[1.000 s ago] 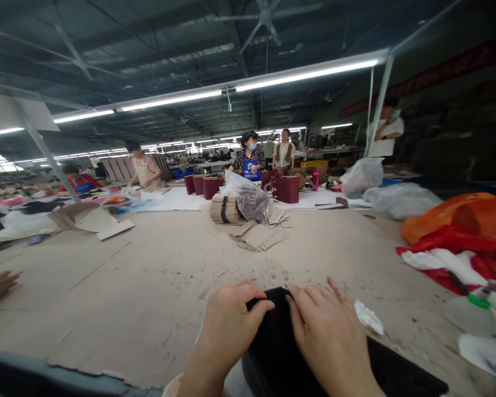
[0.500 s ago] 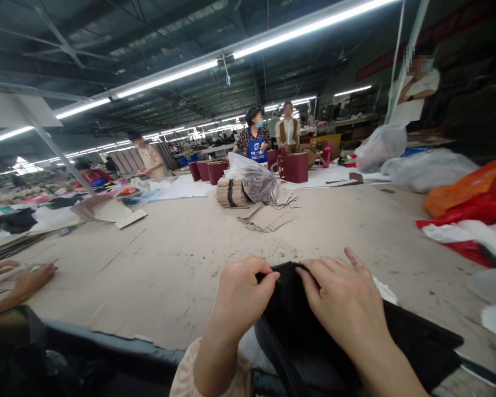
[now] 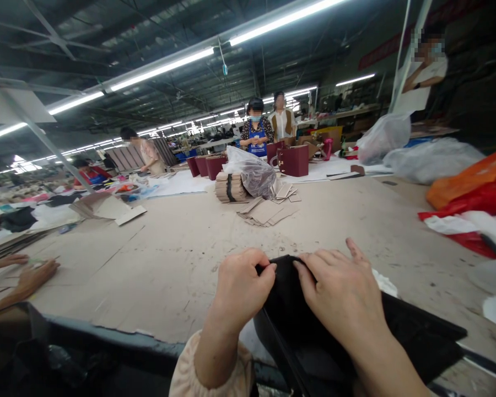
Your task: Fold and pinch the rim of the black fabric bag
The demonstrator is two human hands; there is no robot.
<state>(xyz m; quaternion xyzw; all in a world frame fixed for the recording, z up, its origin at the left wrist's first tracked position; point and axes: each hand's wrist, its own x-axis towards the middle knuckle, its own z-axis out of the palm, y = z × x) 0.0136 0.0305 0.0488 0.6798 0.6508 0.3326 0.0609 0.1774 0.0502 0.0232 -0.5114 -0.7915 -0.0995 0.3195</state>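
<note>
- At the near edge of the table (image 3: 169,264), right of its middle, the black piece (image 3: 295,325) is held with its rim raised; its lower part is cut off from view.
- By the left hand (image 3: 242,286), the rim is pinched between thumb and bent fingers.
- By the right hand (image 3: 343,292), the rim is gripped just beside that pinch, thumb laid on the near face; the tips of the other fingers are hidden.
- Toward the table's right edge, a black flap (image 3: 425,325) is seen; whether it is joined to the piece cannot be told.
- From its thin walls and faint sheen, the piece is judged light, smooth and pliable, perhaps stiffer along the rim; it is more likely to be creased than broken.
- Along the rim, a hold is best taken with two pinches, since the wall could be buckled by a one-sided pull.
</note>
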